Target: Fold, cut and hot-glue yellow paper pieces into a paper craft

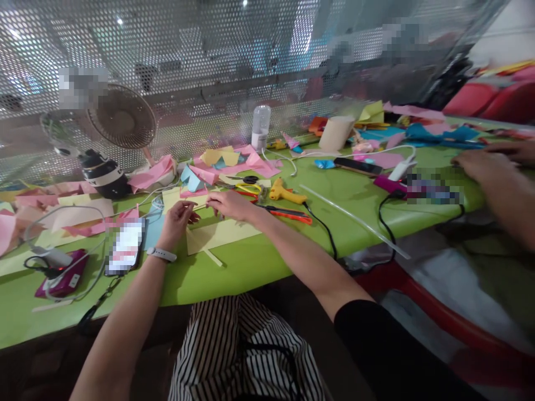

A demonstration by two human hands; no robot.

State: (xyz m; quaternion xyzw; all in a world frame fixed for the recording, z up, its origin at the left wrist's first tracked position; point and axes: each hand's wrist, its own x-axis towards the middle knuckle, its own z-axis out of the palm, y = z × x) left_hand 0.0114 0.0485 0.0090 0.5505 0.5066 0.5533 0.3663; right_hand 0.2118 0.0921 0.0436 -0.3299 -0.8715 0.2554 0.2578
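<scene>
My left hand (179, 220), with a white band on its wrist, is raised over the table with its fingers pinched. Close on its right, my right hand (230, 206) is bent in a pinch too. Between the fingertips runs a thin yellow paper strip (201, 207), small and partly hidden. Below the hands lies a pale yellow paper sheet (221, 236), and a short cut strip (213, 257) rests by its lower edge. Just beyond my right hand are a yellow glue gun (286, 193), an orange cutter knife (292, 214) and scissors (249, 180).
A phone (125, 246) and a purple power block (64, 273) lie on the left. Behind stand a fan (122, 118) and a black bottle (104, 174). A clear glue stick (355, 221) overhangs the front edge. Another person's hand (485, 161) is at the right.
</scene>
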